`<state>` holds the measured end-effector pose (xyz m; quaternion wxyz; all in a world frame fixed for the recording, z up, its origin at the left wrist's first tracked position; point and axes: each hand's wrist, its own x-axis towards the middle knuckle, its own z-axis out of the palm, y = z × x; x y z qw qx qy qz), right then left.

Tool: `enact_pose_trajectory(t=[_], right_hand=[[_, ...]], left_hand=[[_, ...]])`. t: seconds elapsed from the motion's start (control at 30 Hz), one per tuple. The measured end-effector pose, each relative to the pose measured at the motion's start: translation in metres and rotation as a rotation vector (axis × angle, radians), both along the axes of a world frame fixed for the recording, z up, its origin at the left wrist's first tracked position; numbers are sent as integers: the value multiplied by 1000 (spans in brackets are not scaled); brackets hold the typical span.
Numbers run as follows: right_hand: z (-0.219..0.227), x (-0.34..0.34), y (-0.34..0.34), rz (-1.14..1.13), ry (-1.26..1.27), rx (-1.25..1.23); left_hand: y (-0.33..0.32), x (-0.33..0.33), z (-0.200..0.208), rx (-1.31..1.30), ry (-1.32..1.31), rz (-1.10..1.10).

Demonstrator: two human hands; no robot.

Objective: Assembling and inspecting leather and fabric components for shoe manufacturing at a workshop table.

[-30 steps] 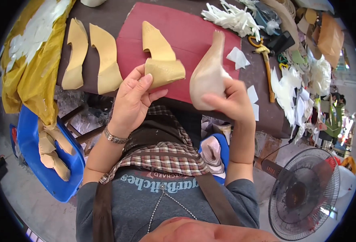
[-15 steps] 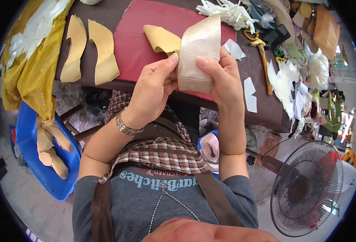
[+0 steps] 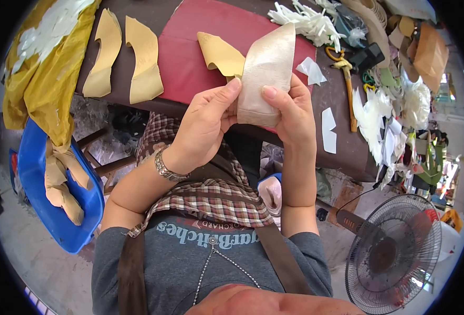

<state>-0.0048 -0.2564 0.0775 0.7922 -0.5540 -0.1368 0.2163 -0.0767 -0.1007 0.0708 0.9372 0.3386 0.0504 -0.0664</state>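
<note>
Both my hands are closed on a curved, wedge-shaped shoe sole point(image 3: 266, 68) covered in pale, silvery-beige material. It stands on end above the table's near edge. My left hand point(image 3: 206, 115) pinches its lower left edge between thumb and fingers; those fingers are partly hidden behind it. My right hand point(image 3: 296, 118) presses its thumb on the front face, with the fingers round the right side and back. Just beyond my left fingertips is a bare tan wedge point(image 3: 220, 52). The covered sole hides its right end, and I cannot tell whether my fingers touch it.
Two tan wedges point(image 3: 145, 63) lie on the dark table, left of a red mat point(image 3: 184, 47). White strips point(image 3: 310, 23), yellow-handled scissors point(image 3: 335, 52) and a hammer point(image 3: 347, 89) are at right. A blue tub point(image 3: 32, 184) stands lower left, a fan point(image 3: 392, 254) lower right.
The whole view has shifted and turned slightly. Both hands keep the same hold on the covered sole, which tilts a little more to the right.
</note>
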Motion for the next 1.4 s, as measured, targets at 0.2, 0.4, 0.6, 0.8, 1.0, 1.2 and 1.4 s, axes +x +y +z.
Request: enact_pose_trajectory(t=[0.2,0.4,0.6,0.8,1.0,1.2,1.4], right_hand=[[-10,0,-5,19,-72,-18],[-38,-24,-18,-44,-556,-462],[-76,-70,0,110,-1,-20],[-70,-54,24,156,113,142],[-37,-34,66,-147,209,161],[-11,-25,85,-122,14,344],[7,3,51,16,-420,-177]], left_hand=[[-5,-9,5,183,-25,1],[15,-27,-18,472,-37,-101],[38,-47,-32,1008,-291,-46],[42,-45,-16,732,51,-56],[61,-35,-14,952,2,-115],[67,-6,7,831,159,30],[53,9,4,301,-53,183]])
